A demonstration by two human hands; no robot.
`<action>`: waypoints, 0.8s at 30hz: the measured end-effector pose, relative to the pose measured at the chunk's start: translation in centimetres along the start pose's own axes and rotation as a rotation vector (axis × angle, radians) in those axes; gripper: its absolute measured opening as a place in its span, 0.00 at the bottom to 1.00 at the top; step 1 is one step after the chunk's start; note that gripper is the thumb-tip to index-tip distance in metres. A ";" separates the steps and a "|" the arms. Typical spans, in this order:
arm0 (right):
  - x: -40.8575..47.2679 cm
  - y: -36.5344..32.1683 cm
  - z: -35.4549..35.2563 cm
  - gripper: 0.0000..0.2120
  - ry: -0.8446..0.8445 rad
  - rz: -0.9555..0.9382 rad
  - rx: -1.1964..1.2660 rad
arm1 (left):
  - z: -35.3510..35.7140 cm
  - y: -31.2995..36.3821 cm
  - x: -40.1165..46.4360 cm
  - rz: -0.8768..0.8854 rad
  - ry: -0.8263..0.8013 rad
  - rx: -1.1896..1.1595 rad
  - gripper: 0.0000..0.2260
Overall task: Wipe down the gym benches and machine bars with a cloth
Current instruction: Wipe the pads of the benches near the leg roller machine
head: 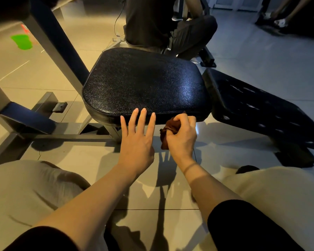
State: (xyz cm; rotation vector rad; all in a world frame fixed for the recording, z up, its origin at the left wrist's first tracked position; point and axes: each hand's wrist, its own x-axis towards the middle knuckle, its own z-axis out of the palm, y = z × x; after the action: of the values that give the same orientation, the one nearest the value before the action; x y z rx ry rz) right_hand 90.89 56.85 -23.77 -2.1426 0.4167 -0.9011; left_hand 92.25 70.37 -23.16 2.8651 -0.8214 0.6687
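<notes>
cloth (pixel 170 127) right of left hand (pixel 138 140)

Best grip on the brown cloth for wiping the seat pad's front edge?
Hold the cloth by its bunched middle, as the right hand does now, coming from the near side. It hangs crumpled below the seat pad edge, so a wadded grip probably leaves fabric forward to press.

grained glossy black leatherette seat pad (pixel 143 84), painted metal frame (pixel 65 57), soft brown cloth (pixel 170 127), glossy floor tiles (pixel 261 57).

Dim, warm left and bluish right; sharp hand shadows, seat pad (pixel 145 84) glare, wide-angle edge bending
</notes>
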 end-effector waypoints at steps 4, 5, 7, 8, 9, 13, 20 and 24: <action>1.4 1.0 -2.0 0.13 0.255 0.204 0.026 | 0.1 0.4 0.0 -0.009 0.007 0.000 0.47; 1.8 1.2 -2.3 0.13 0.299 0.256 0.033 | 0.1 0.5 0.0 -0.009 0.004 -0.002 0.47; 2.5 1.1 -2.1 0.14 0.302 0.323 0.052 | 0.1 0.3 -0.1 -0.006 -0.004 -0.004 0.47; 2.5 0.9 -1.7 0.14 0.275 0.328 0.059 | 0.0 0.2 -0.1 -0.002 -0.009 -0.008 0.46; 2.3 0.4 -1.3 0.14 0.245 0.315 0.064 | 0.0 0.0 -0.1 0.004 -0.012 -0.013 0.46; 0.6 -0.8 0.6 0.11 0.134 0.162 0.069 | 0.0 -0.4 -0.2 0.025 -0.013 -0.026 0.46; 0.9 0.1 -1.0 0.06 0.066 0.097 0.001 | 0.1 0.3 -0.1 -0.005 0.001 -0.026 0.46; 2.2 1.3 -2.7 0.06 0.209 0.234 -0.011 | 0.2 0.8 0.0 -0.023 -0.002 -0.032 0.47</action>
State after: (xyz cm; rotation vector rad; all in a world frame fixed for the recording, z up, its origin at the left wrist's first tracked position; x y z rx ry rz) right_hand 90.49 53.39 -22.49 -1.9650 0.7620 -0.9910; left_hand 91.87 69.67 -23.36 2.8428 -0.7902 0.6436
